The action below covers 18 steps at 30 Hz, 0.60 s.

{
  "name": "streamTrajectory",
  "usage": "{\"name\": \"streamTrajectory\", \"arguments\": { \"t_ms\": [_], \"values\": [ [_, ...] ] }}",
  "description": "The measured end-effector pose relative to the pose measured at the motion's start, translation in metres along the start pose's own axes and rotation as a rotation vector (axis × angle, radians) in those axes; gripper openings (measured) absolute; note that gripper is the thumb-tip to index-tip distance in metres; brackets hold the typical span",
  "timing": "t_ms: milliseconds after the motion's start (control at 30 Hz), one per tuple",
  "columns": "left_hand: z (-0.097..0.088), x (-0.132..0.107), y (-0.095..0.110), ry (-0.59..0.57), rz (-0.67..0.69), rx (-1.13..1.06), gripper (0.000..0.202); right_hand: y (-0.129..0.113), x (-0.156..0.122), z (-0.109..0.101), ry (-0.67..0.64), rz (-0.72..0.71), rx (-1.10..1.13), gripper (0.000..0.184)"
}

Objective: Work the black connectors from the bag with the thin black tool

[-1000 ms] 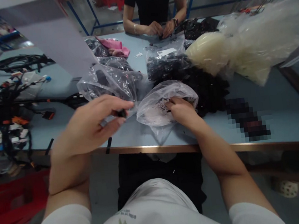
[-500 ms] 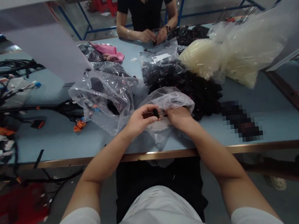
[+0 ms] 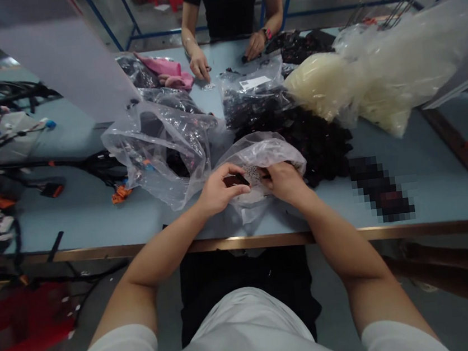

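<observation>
My left hand pinches a small black plastic part, perhaps a connector housing, between thumb and fingers at the left side of an opened clear plastic bag. Many tiny pale pieces lie inside that bag. At its right side, my right hand reaches into the mouth with fingers drawn together. Something dark shows at those fingertips, too small to name. Right behind the bag spreads a heap of black plastic parts.
Another clear bag holding dark parts lies to the left. Wire harnesses with orange connectors cover the left side. Bags of cream-coloured pieces sit at the right. A co-worker's hands are across the table.
The black part in my left hand has turned and shows more of its length. My right hand has shifted slightly, its fingers more visible. The co-worker's hands have moved apart.
</observation>
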<state>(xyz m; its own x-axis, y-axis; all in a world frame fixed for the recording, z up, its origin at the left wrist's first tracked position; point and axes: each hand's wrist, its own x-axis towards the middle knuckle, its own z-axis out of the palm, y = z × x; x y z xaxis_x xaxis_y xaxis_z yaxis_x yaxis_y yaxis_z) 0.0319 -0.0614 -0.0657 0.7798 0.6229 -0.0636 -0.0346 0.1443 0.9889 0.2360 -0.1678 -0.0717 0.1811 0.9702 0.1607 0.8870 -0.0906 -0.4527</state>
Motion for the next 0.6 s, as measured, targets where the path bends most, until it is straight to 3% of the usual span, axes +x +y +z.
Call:
{"name": "streamTrajectory", "arguments": {
  "t_ms": [133, 267, 433, 600],
  "values": [
    [0.005, -0.001, -0.003, 0.096, 0.01, 0.072, 0.048, -0.002, -0.002, 0.001, 0.117, 0.057, 0.41, 0.02],
    [0.009, -0.001, -0.006, 0.112, 0.075, 0.106, 0.048, -0.015, -0.005, -0.007, 0.155, 0.131, 0.768, 0.017],
    [0.011, -0.004, -0.007, 0.116, 0.183, 0.237, 0.045, -0.023, -0.005, -0.015, 0.13, 0.169, 0.897, 0.021],
    [0.007, -0.004, -0.011, 0.192, 0.357, 0.578, 0.041, -0.025, -0.005, -0.015, 0.057, 0.136, 0.886, 0.028]
  ]
}}
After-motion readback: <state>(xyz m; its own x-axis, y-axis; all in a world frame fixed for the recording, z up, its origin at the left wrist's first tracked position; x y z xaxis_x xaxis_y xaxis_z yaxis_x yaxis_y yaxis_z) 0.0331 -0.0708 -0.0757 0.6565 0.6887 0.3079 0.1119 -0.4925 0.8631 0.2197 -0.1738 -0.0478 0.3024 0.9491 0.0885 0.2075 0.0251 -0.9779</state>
